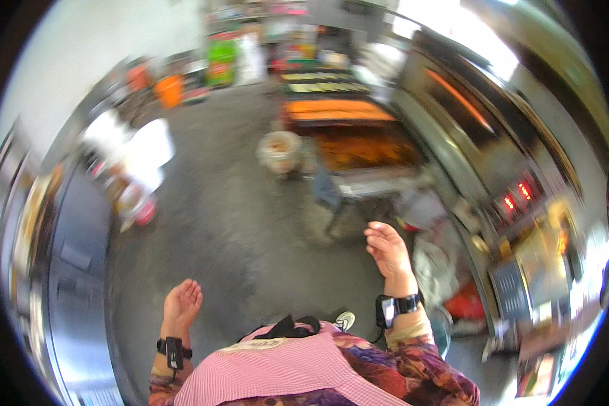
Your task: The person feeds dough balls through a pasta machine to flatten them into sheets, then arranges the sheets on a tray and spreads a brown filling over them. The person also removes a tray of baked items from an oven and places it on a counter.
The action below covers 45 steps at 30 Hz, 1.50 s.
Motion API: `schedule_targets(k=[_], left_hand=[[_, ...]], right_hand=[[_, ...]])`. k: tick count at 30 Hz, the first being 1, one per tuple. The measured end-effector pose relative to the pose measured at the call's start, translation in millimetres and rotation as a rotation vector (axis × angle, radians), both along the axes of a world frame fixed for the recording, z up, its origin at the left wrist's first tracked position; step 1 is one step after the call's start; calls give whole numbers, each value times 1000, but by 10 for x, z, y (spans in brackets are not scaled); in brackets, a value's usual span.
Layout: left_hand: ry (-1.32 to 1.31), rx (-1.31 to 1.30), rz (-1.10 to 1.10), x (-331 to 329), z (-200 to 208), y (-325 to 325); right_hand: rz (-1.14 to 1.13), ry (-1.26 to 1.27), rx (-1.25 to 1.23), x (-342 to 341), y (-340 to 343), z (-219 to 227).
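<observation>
Risk: a stumble is judged possible, since the view is smeared by motion and the grey floor point(243, 223) is crowded with low things; a foot could be caught on the leg of the trolley point(358, 183).
Second risk: the steel oven front point(480, 162) with its red lights stands just beside the right side, so a swinging arm could be knocked against it.
Left hand point(181, 306): held low over the floor, fingers loosely extended and close together, nothing held, nothing touched.
Right hand point(388, 249): raised, fingers loosely curled with a gap between them, nothing seen inside; no contact with anything can be made out.
Nearest things: the trolley, loaded with trays of orange-brown baked goods point(358, 149), stands ahead of the right hand, apart from it; a round bucket point(279, 152) sits beside it.
Left side: a steel cabinet point(74, 271) is seen.
</observation>
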<state>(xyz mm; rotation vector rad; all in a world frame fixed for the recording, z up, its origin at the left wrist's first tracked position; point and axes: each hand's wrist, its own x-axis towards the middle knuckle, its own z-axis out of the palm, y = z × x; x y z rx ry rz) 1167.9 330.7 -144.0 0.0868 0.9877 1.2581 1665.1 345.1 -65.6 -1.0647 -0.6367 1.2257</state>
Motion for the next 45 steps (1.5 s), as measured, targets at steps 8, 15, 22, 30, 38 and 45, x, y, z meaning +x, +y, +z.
schedule_targets(k=[8, 15, 22, 30, 38, 45], left_hand=[[-157, 71, 467, -1553, -287, -1215], [-175, 108, 735, -2114, -687, -1378], [-81, 111, 1030, -3113, -419, -1502], [-58, 136, 1285, -3980, -219, -1705], [83, 154, 1233, -5699, -32, -1191], [219, 258, 923, -7044, 483, 84]], right_hand=[[535, -45, -20, -2307, 927, 12], [901, -50, 15, -4068, 1922, -300], [1148, -51, 23, -6019, 2533, -154], [1374, -54, 105, -8039, 3023, 210], [1393, 1, 162, -9633, 3452, 417], [1423, -13, 211, -10684, 4012, 482]])
